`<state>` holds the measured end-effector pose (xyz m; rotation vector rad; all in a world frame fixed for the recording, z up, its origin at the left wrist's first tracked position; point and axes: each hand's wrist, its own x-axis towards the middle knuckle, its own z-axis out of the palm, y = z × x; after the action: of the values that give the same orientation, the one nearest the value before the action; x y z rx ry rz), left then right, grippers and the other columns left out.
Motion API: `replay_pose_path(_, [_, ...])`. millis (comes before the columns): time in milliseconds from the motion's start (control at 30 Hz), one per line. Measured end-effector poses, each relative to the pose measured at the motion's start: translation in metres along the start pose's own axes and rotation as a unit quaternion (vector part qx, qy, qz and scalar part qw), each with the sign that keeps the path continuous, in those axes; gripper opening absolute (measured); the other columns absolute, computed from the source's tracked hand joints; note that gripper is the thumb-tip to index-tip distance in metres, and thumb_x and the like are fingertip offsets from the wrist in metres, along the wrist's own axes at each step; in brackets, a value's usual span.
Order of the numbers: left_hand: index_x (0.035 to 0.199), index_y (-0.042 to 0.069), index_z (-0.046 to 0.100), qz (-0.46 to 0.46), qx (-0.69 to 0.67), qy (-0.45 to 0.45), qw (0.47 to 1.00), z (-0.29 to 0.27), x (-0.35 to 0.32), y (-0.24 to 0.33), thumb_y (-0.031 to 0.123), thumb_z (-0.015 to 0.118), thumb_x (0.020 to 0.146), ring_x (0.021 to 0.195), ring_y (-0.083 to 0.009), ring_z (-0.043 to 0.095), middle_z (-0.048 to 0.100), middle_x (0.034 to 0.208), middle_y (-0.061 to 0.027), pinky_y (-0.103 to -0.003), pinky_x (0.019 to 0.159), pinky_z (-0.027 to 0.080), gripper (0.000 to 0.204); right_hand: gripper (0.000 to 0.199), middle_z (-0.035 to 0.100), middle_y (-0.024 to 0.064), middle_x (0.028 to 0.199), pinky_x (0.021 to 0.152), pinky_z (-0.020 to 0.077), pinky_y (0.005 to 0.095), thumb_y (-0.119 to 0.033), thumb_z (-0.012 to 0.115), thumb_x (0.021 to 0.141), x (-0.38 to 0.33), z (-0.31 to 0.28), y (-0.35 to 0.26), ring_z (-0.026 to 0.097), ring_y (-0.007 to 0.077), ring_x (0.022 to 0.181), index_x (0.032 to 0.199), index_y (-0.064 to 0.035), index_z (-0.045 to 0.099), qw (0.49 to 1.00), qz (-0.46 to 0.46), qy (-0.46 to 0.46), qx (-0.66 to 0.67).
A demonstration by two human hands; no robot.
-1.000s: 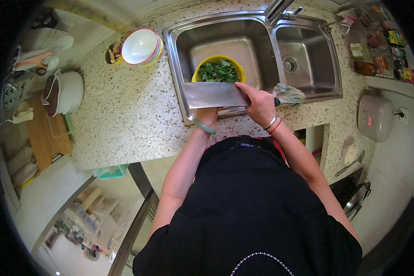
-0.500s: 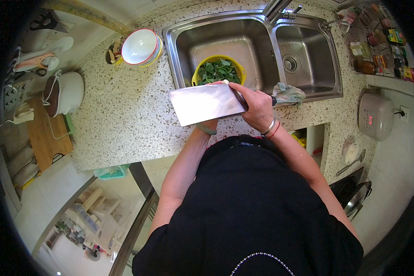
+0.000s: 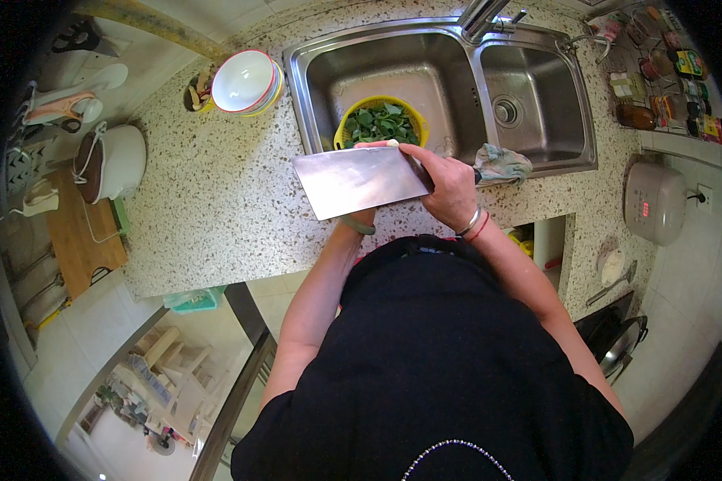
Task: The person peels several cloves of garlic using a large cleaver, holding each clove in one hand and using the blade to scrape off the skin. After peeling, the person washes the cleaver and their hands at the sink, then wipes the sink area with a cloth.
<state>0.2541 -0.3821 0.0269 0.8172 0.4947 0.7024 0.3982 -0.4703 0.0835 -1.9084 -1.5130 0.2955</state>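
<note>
My right hand (image 3: 451,188) grips the dark handle of a broad cleaver (image 3: 359,183), its blade pointing left and its flat side facing up. My left hand (image 3: 366,216) is mostly hidden under the blade. Its fingertips show past the far edge, beside a small white piece (image 3: 392,143) that looks like a peeled garlic clove. The right thumb and forefinger lie close to this piece. Just beyond the blade, a yellow colander (image 3: 424,128) of green leaves (image 3: 381,124) sits in the larger sink basin (image 3: 449,88).
Stacked bowls (image 3: 244,82) stand left of the sink, next to a small container of brownish pieces (image 3: 200,92). A wet cloth (image 3: 502,163) lies on the sink's front rim. A rice cooker (image 3: 654,204) and a rack of jars (image 3: 666,88) are at right. A wooden board (image 3: 84,232) leans at left.
The cleaver blade has tilted very slightly, and its reflection has dulled in places. Both hands stay almost where they were.
</note>
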Motion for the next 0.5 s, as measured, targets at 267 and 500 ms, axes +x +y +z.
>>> replay_pose_path(267, [0.117, 0.004, 0.055, 0.034, 0.073, 0.018, 0.997, 0.003, 0.003, 0.003, 0.02, 0.056, 0.092, 0.103, -0.0148, 0.057, 0.059, 0.111, -0.0082, -0.03, 0.089, 0.048, 0.03, 0.054, 0.068, 0.0073, 0.091, 0.061, 0.0511, 0.037, 0.0, 0.064, 0.064, -0.002, 0.002, 0.002, 0.064, 0.0278, 0.067, 0.115, -0.0148, 0.06, 1.0, 0.0, 0.021, -0.001])
replay_pose_path(500, [0.114, 0.003, 0.057, 0.055, 0.174, 0.053, 0.982, -0.005, 0.003, -0.004, 0.016, 0.056, 0.091, 0.101, -0.0168, 0.058, 0.061, 0.109, -0.0093, -0.031, 0.087, 0.048, 0.026, 0.05, 0.069, 0.0079, 0.089, 0.06, 0.0517, 0.0377, 0.0, 0.064, 0.065, -0.011, 0.01, 0.018, 0.064, 0.0289, 0.067, 0.113, -0.0143, 0.061, 1.0, 0.024, 0.013, -0.007])
